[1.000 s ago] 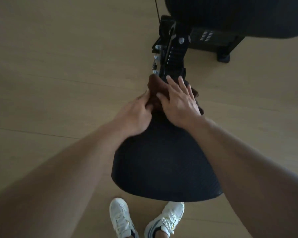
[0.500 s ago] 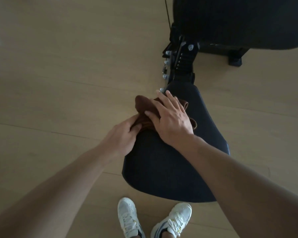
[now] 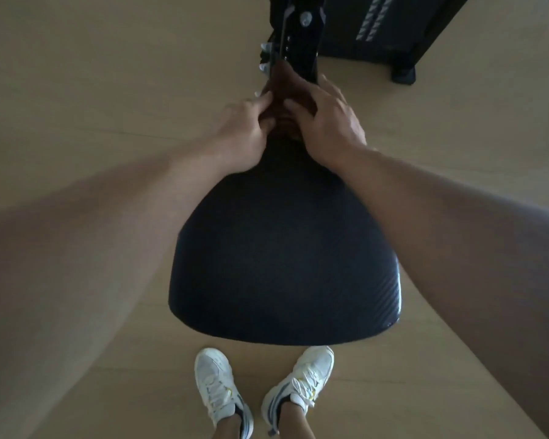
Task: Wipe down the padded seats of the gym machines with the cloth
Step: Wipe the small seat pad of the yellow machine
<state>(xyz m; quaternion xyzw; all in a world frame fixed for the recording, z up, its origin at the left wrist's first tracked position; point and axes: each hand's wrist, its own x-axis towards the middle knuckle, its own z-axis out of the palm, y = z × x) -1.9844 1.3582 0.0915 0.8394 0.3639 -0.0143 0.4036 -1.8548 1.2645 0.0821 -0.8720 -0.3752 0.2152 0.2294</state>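
At the narrow far end of the padded seat point(image 3: 282, 248), in the head view, both hands meet over a brown cloth point(image 3: 287, 90). The seat is a dark, finely textured pad. Its long axis runs away from the person, from a broad rounded near edge just above the shoes to a tapered far end that points toward the black machine post point(image 3: 298, 36).

The cloth lies bunched at that taper, partly on the pad and partly up against the base of the post. Most of it is covered by the hands; only a dark brown fold shows between and beyond the fingers.

The left hand point(image 3: 244, 128) sits on the left side of the cloth, its fingers curled and pinching the near left edge of the fabric. The right hand point(image 3: 327, 118) lies over the right side, fingers bent and closed down on the cloth, with the thumb toward the middle. The cloth is thus held between the two hands and extends past the fingertips toward the post.

Both forearms are bare and reach in from the lower corners, passing over the seat's two sides.

Beyond the post, at upper right, stands a black machine base point(image 3: 393, 30) with rows of pale markings. Two white sneakers point(image 3: 216, 394) stand on the light wooden floor point(image 3: 92, 74) just below the seat's near edge, toes pointing toward it. No containers appear in the view.
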